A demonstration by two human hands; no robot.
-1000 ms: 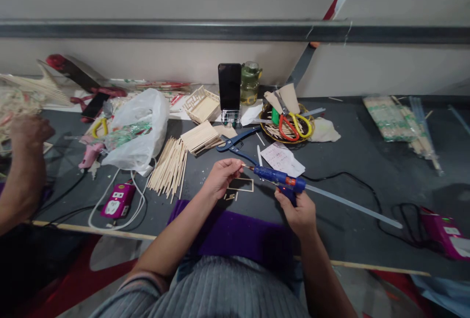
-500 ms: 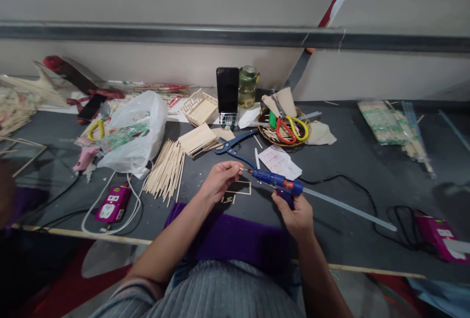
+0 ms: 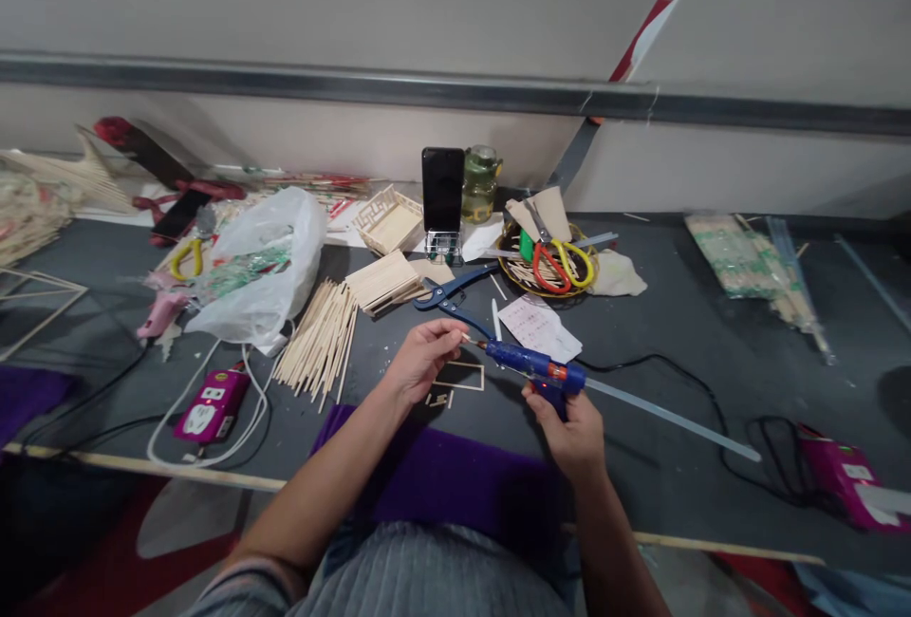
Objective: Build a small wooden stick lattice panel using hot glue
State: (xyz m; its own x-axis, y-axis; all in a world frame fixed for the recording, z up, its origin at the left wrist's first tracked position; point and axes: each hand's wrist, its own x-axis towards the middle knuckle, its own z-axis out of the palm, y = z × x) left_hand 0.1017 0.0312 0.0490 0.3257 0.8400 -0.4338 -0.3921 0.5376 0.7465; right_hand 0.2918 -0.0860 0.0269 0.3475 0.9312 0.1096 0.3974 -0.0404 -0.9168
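Observation:
My right hand [image 3: 566, 427] grips a blue hot glue gun [image 3: 530, 365] with a long clear glue stick [image 3: 673, 420] trailing from its rear. Its nozzle points left at a small wooden stick piece pinched in the fingers of my left hand [image 3: 421, 361]. Just below the two hands a small rectangular frame of thin sticks [image 3: 461, 376] lies on the dark table [image 3: 661, 313], with a few short offcuts [image 3: 439, 399] beside it. A purple cloth [image 3: 455, 465] covers the table edge in front of me.
A pile of wooden sticks [image 3: 322, 340], a stack of stick panels [image 3: 384, 280], blue cutters [image 3: 455, 294], a paper note [image 3: 537, 326], a basket with scissors [image 3: 551, 256], a phone on a stand [image 3: 442, 190], a jar [image 3: 480, 183], a white plastic bag [image 3: 260, 261], pink power strips [image 3: 210, 403] [image 3: 846, 475] and cables.
The view has tilted up a little. A co-worker's arm at the far left has gone out of view. My hands hold the same pose, the glue gun nozzle still at the stick piece.

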